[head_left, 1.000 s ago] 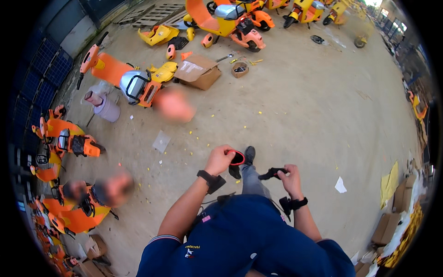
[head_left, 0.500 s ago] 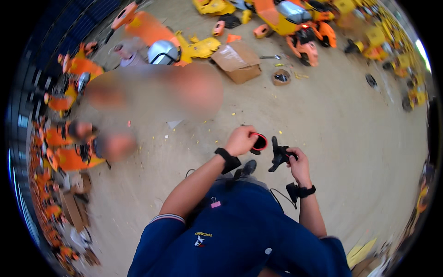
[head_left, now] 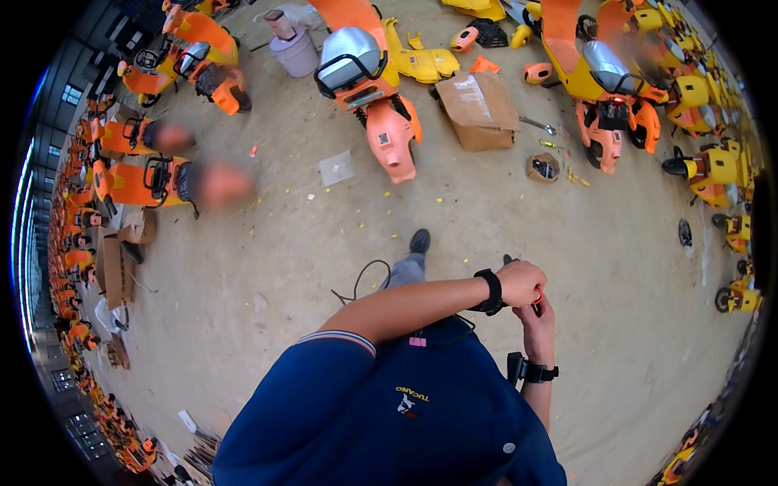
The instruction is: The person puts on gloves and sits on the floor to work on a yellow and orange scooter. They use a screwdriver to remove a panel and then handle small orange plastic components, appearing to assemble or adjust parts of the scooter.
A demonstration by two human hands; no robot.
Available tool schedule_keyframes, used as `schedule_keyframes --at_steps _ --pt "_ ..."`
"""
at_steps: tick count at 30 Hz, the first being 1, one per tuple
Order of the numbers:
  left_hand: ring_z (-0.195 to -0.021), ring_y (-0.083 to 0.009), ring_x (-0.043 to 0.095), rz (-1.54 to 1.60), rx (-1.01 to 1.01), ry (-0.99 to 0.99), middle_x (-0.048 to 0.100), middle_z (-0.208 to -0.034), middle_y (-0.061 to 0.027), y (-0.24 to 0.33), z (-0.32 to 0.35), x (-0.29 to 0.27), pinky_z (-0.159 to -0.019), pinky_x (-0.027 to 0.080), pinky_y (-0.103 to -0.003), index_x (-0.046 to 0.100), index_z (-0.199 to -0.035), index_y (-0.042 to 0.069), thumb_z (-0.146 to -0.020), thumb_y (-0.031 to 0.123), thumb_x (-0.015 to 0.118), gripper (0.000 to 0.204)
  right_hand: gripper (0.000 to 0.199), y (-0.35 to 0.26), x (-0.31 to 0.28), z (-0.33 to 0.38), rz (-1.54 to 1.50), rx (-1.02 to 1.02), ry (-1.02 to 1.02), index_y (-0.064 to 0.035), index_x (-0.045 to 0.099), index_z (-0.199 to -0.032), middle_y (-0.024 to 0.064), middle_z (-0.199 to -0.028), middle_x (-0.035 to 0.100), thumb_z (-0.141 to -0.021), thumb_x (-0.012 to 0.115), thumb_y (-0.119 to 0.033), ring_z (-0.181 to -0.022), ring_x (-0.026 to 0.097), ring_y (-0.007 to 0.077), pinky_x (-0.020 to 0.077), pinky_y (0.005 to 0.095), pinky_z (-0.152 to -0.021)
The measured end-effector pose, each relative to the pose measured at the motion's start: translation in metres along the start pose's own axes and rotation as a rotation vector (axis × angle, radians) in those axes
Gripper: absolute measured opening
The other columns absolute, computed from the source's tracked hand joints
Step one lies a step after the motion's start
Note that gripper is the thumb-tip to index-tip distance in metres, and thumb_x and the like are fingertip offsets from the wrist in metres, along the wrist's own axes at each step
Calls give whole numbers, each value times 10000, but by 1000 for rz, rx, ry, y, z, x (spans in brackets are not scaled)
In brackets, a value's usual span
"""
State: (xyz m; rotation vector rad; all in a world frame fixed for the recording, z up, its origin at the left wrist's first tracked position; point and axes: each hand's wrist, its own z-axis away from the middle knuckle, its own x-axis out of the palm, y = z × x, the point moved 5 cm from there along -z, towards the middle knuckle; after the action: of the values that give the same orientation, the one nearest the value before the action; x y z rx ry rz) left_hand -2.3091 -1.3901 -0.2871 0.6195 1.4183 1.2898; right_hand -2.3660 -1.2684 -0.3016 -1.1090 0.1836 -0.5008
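Mostly hidden: small red part between left hand, right hand.

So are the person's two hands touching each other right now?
Touching. The head view shows the left hand closed as a fist and lying directly over the fingers of the right hand, with a small red part just showing between them and no gap visible.

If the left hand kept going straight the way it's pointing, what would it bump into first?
The left hand reaches across toward the person's right. Almost at once it would meet the right hand and the small red part between them; they look touching already, though depth is hard to judge.
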Motion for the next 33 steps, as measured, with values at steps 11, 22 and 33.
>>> schedule_keyframes --at_steps 11,22,33 --pt "-796 -179 644 250 -28 -71 682 -909 -87 -35 -69 -111 -735 519 -335 657 -1034 17 -870 228 639 268 160 -56 15 -93 277 -99 277 33 630 -980 43 -757 634 -911 590 -105 -662 583 111 483 262 -631" --pt "-685 -111 595 136 -246 538 634 -773 -45 -199 -47 -373 -626 492 -256 627 -931 -20 -906 140 580 169 263 72 -104 -95 210 254 759 -90 598 -1109 31 -982 607 -859 541 -33 -807 583 121 518 263 -591" --pt "-606 -135 628 185 -674 407 643 -735 -61 -315 -8 -325 -517 463 -252 623 -911 -24 -860 145 610 177 252 225 -156 -62 254 783 533 -12 648 -947 130 -799 628 -780 462 20 -573 624 236 519 301 -405"
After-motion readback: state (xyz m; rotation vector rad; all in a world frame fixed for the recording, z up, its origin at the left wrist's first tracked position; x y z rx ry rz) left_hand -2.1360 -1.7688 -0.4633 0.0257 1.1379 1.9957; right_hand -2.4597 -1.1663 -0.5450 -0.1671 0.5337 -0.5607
